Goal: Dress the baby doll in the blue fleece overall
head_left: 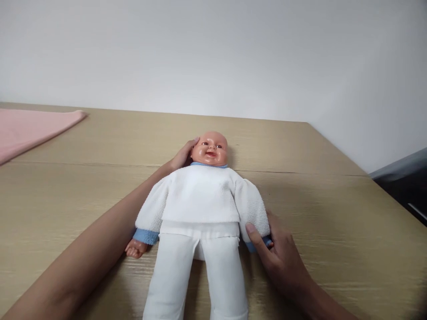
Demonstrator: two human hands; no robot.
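Note:
A baby doll [200,200] in a white fleece top with blue cuffs and white trousers lies on its back on the wooden table [333,231], head toward the wall. My left hand [183,156] cups the side of the doll's head, fingers curved round it. My right hand [278,253] grips the doll's arm at the blue cuff of the sleeve, thumb on top of the fleece. The doll's other bare hand [136,249] rests on the table beside my left forearm.
A pink cloth [26,129] lies flat at the table's far left corner. A plain white wall runs behind the table. A dark object [403,182] stands off the table's right edge.

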